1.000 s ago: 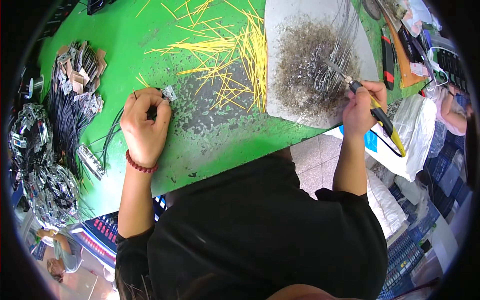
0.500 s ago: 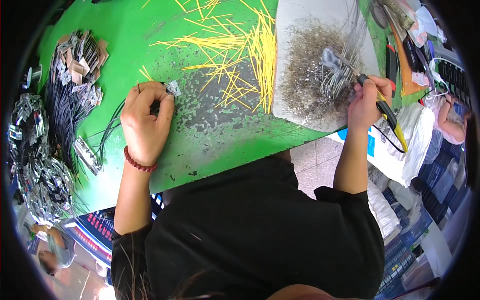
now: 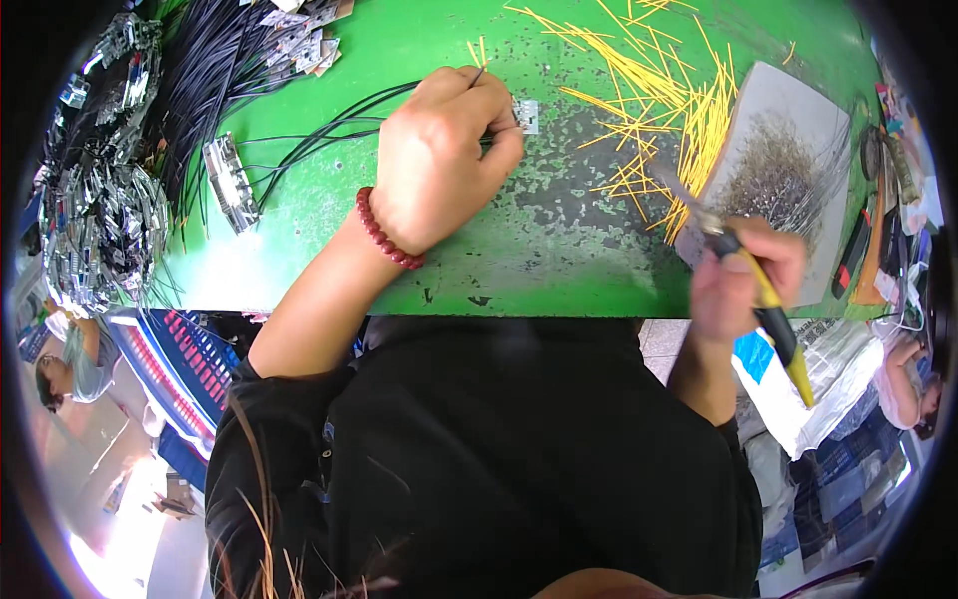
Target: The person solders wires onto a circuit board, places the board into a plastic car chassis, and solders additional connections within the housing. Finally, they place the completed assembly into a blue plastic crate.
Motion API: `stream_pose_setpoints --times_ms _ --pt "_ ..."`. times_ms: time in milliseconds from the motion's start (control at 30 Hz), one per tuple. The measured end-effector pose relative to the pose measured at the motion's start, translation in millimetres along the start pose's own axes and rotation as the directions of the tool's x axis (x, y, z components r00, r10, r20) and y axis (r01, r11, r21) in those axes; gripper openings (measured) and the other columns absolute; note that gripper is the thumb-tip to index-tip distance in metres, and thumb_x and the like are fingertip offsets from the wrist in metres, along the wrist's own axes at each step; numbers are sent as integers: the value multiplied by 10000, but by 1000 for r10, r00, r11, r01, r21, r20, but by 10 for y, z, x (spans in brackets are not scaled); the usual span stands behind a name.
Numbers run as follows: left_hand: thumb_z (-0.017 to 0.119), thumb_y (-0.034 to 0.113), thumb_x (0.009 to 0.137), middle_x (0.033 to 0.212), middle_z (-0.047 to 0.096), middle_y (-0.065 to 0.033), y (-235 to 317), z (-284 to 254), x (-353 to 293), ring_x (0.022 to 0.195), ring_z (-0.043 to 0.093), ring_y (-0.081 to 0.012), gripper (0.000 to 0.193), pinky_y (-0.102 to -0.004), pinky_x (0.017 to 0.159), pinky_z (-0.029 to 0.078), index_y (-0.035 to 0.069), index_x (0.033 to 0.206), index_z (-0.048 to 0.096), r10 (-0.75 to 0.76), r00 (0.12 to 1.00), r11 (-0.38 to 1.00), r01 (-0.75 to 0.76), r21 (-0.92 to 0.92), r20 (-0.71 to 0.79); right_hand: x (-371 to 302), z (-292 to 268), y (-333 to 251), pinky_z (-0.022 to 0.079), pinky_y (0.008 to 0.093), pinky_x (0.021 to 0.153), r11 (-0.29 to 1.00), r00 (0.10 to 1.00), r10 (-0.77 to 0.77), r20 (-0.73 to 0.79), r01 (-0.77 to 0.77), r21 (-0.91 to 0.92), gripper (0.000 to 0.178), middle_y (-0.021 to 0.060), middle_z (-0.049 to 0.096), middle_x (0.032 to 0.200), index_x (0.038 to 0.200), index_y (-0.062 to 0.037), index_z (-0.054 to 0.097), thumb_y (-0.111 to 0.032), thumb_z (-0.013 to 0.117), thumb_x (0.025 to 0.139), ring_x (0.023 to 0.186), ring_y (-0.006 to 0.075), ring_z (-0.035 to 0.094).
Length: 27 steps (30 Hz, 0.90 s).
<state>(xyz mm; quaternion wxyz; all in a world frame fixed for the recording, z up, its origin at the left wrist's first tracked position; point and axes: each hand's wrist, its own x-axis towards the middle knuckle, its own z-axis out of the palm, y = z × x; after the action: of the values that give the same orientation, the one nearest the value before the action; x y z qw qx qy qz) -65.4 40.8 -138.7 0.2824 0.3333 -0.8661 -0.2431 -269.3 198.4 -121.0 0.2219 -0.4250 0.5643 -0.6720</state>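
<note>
My left hand [image 3: 439,150], a dark red bead bracelet at its wrist, is closed over the green tabletop. Its fingers pinch a black cable [image 3: 384,97], one of several running in from the left. Two short yellow pieces [image 3: 477,50] poke up past the fingertips. By the thumb lies a small silver metal connector [image 3: 530,117], partly hidden by the fingers. My right hand [image 3: 738,285], blurred by motion, grips a soldering iron [image 3: 786,344] with a black and yellow handle. Its tip points up and left, over the near end of the yellow tubes [image 3: 707,130].
A pale board [image 3: 723,170] with a scorched patch and thin solder wire [image 3: 798,205] stands at right. Bundled black cables [image 3: 215,70] and a heap of silver connectors [image 3: 105,220] fill the left. A silver connector strip [image 3: 232,182] lies nearer. Tools [image 3: 866,235] line the right edge.
The view has swung, shifting the table rightward in the picture. My right hand has brought the soldering iron leftward off the scorched patch, and the smoke at its tip is gone. My left hand keeps its pinch.
</note>
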Motion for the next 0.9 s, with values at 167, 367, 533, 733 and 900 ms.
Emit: stream_pose_setpoints --times_ms 167,367,533,733,900 --pt "657 -24 650 803 634 -56 28 -16 10 729 585 -236 121 -323 653 490 36 679 556 -47 998 998 49 -36 46 -84 335 97 346 204 581 986 981 167 101 -167 -8 251 43 541 811 908 -14 530 -149 700 782 651 60 437" --pt "651 -31 644 787 622 -46 -27 -12 8 719 577 -234 136 -321 629 488 40 672 540 -24 1000 999 24 -49 13 -31 416 221 334 197 555 990 981 141 131 -138 -32 264 21 539 776 901 -15 535 -164 715 777 617 49 423" --pt "656 -27 645 783 617 -41 -30 2 9 710 572 -231 137 -318 623 492 43 677 543 -26 1000 998 25 -64 -17 -44 453 235 333 207 551 989 975 145 169 -137 -63 253 34 530 758 901 -6 525 -132 704 774 614 64 422" --pt "658 -25 646 781 614 -39 -24 9 6 709 567 -231 137 -319 621 493 42 682 544 -34 999 998 33 -46 -7 -42 439 220 359 213 567 987 970 155 188 -144 -73 266 66 550 787 909 4 512 -117 703 770 634 77 445" --pt "637 1 657 777 602 -63 -47 2 7 726 583 -249 95 -341 603 504 34 689 554 -7 1000 999 7 -47 -10 -52 414 255 379 215 599 995 975 93 203 -82 -62 288 93 567 833 917 4 512 -138 717 772 664 89 464"
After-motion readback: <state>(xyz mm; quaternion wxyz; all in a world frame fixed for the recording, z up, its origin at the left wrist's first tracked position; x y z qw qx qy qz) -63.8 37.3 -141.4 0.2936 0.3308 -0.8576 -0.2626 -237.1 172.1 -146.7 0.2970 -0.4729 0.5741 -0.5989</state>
